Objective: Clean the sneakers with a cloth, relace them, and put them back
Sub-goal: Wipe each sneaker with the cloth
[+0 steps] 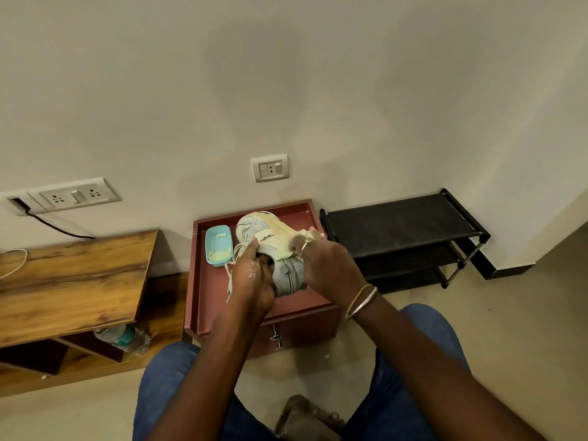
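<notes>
The sneaker [253,226] is held over the middle of the red tabletop [206,291]. The left hand [251,281] grips its collar, and the right hand [327,265] pinches a yellow cloth [280,241] against its side. Hard rubbing could swing the dangling lace [229,275] into the blue dish [218,246] just to the left and spill it.

A reddish rimmed cabinet top [216,300] carries a blue dish [218,246] and, seemingly, the sneaker [264,230].

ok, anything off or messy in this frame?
A plastic bottle lies on its side in the wooden shelf; a lace hangs loose off the sneaker beside the left hand, which is flecked white.
</notes>
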